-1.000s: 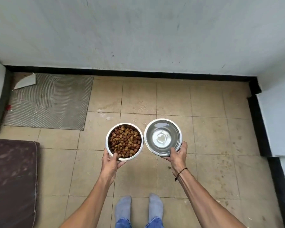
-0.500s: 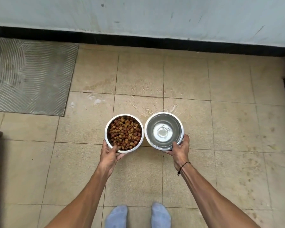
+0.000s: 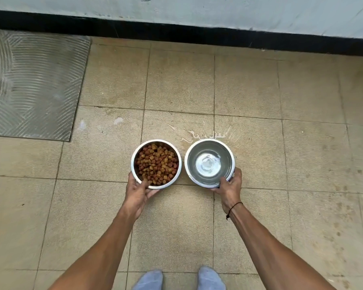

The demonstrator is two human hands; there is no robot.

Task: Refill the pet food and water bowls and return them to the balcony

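Observation:
Two round steel bowls sit side by side low over the tiled floor. The food bowl [image 3: 155, 144] on the left is full of brown kibble. My left hand [image 3: 137, 192] grips its near rim, thumb over the edge. The water bowl [image 3: 210, 143] on the right holds clear water. My right hand [image 3: 228, 189] grips its near rim, thumb inside. I cannot tell whether the bowls touch the floor. A dried splash mark [image 3: 205, 133] lies on the tile just beyond the water bowl.
A grey ribbed patch of floor [image 3: 34, 84] lies at the left. A black skirting strip [image 3: 176, 32] runs along the pale wall [image 3: 197, 9] ahead. My two feet in blue socks [image 3: 149, 279] stand at the bottom edge. Beige tiles [image 3: 302, 164] stretch to the right.
Both bowls have gone down and closer to the floor as I bend forward. The wall and the dark mat at the left have slid out of view. Both hands keep their hold.

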